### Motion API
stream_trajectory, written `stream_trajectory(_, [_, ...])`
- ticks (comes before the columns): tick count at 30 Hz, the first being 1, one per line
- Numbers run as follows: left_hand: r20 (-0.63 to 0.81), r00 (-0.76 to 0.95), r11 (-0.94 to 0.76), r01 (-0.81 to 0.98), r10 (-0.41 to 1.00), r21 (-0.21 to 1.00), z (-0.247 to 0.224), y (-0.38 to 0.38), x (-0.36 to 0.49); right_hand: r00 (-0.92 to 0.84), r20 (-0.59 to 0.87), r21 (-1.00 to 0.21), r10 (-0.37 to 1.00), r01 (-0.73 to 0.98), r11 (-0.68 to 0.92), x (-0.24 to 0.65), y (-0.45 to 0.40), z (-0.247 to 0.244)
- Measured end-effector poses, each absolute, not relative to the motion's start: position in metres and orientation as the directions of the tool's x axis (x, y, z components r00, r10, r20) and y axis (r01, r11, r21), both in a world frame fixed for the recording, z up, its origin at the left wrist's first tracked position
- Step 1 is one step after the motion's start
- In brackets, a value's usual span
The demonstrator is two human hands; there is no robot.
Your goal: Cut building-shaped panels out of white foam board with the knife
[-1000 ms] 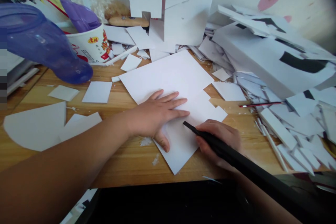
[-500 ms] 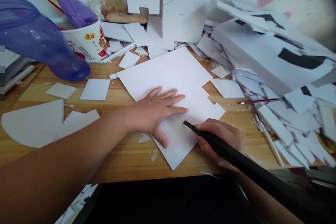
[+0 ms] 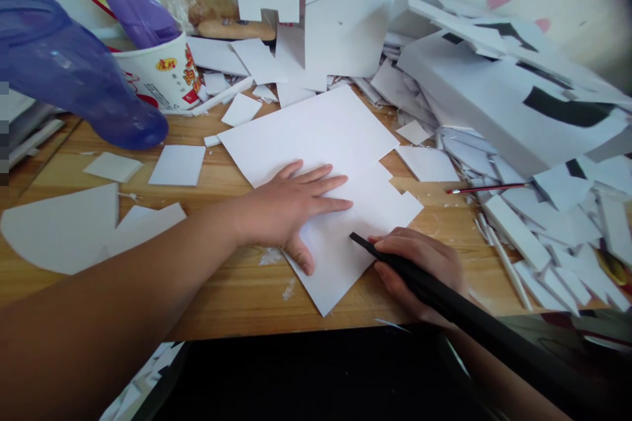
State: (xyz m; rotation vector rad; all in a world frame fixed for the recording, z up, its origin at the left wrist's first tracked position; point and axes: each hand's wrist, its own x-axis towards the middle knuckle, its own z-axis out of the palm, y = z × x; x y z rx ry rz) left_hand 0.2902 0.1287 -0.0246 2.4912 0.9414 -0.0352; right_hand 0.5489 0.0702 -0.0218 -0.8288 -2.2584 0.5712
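A large white board with small notches along its right edge lies on the wooden table. My left hand rests flat on it with the fingers spread. Lower right, the fingers of my right hand are wrapped round a long black tool. The narrow dark tip of this tool is over the board's lower part, right of my left thumb; whether it touches the surface I cannot tell.
Purple translucent plastic and a printed paper tub are at the left. White cut pieces lie around the board. A white box, heaped scraps and a red pencil are on the right.
My right hand and the black tool have shifted slightly right and down. My left hand keeps its place on the board.
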Motion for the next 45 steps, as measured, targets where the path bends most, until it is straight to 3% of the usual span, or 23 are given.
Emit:
stream_trajectory(16, [-0.197, 0.764, -0.653, 0.633, 0.614, 0.417, -0.024, 0.129, 0.29, -0.568, 0.414, -0.593, 0.711, 0.424, 0.684, 0.554, 0.07, -0.021])
stream_trajectory(22, [-0.207, 0.76, -0.654, 0.639, 0.615, 0.405, -0.022, 0.128, 0.29, -0.511, 0.343, -0.673, 0.788, 0.451, 0.586, 0.561, 0.068, -0.021])
stream_trajectory(25, [-0.212, 0.771, -0.661, 0.628, 0.6, 0.411, -0.022, 0.128, 0.29, -0.348, 0.362, -0.801, 0.865, 0.359, 0.479, 0.567, 0.068, -0.028])
stream_trajectory(27, [-0.211, 0.778, -0.665, 0.62, 0.592, 0.417, -0.022, 0.128, 0.289, -0.192, 0.335, -0.902, 0.922, 0.218, 0.373, 0.568, 0.071, -0.032])
stream_trajectory(29, [-0.21, 0.781, -0.667, 0.615, 0.588, 0.42, -0.021, 0.129, 0.289, -0.147, 0.277, -0.955, 0.95, 0.071, 0.289, 0.566, 0.075, -0.032])
stream_trajectory(34, [-0.223, 0.783, -0.674, 0.615, 0.58, 0.408, -0.018, 0.128, 0.289, -0.326, 0.181, -0.983, 0.928, -0.073, 0.166, 0.558, 0.083, -0.027])
stream_trajectory(40, [-0.209, 0.794, -0.69, 0.602, 0.571, 0.401, -0.017, 0.127, 0.287, -0.491, -0.01, -0.97, 0.871, -0.208, -0.129, 0.545, 0.087, -0.027])
stream_trajectory(45, [-0.21, 0.798, -0.688, 0.596, 0.565, 0.414, -0.021, 0.128, 0.286, -0.496, -0.103, -0.915, 0.862, -0.292, -0.277, 0.521, 0.089, -0.018])
